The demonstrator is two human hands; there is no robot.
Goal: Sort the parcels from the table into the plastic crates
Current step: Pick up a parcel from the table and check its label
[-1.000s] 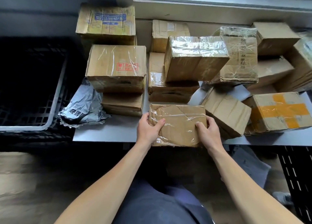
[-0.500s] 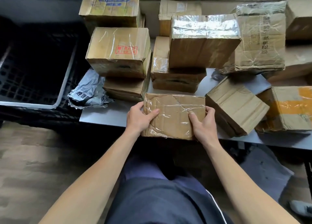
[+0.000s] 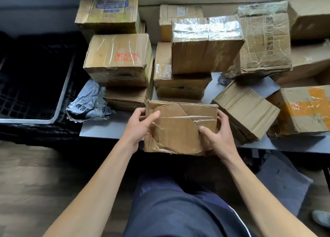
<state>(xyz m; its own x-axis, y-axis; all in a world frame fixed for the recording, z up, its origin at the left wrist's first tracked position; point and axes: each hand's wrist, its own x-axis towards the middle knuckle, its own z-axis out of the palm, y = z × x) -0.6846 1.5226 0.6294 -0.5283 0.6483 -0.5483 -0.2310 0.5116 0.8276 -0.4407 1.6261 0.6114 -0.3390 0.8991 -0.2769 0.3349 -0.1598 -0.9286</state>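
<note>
A flat cardboard parcel [image 3: 178, 128] wrapped in clear tape hangs over the front edge of the grey table [image 3: 107, 129]. My left hand [image 3: 141, 124] grips its left side with the thumb on top. My right hand [image 3: 216, 135] grips its right side. Behind it stand several taped cardboard parcels, among them one with a red stamp [image 3: 117, 60] and one under shiny tape [image 3: 205, 44]. A black plastic crate [image 3: 35, 79] with a pale rim sits to the left of the table, below its level.
A crumpled grey mailer bag [image 3: 89, 104] lies at the table's left corner. A tilted box [image 3: 246, 110] and a box with orange tape [image 3: 307, 108] sit to the right. Wooden floor lies below, and a grey mat [image 3: 282, 181] is under the table.
Both hands have pulled the flat parcel toward me, so it now overhangs the table's front edge. The view has dropped and moved closer.
</note>
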